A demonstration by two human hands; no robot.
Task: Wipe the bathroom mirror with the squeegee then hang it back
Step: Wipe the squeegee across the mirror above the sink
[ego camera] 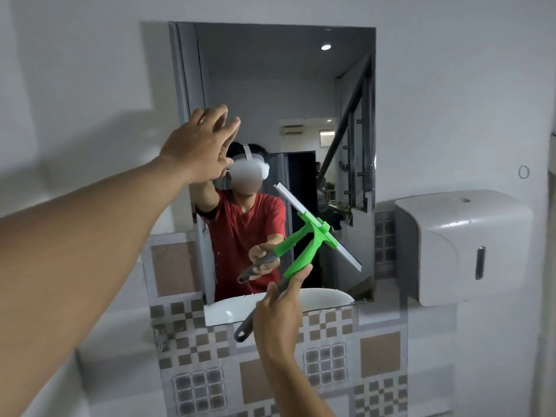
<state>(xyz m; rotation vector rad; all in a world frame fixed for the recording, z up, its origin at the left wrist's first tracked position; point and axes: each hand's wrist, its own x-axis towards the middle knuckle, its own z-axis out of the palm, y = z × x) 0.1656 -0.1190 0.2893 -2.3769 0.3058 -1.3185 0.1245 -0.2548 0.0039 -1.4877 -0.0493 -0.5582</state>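
The rectangular mirror hangs on the wall straight ahead. My right hand grips the grey handle of a green squeegee. Its white blade is tilted and lies against the mirror's lower right part. My left hand is raised with fingers spread at the mirror's left edge, touching or nearly touching the glass. The mirror reflects a person in a red shirt, both hands and the squeegee.
A white paper dispenser is mounted on the wall right of the mirror. A small hook or ring sits on the wall above it. Patterned brown and white tiles cover the wall below the mirror.
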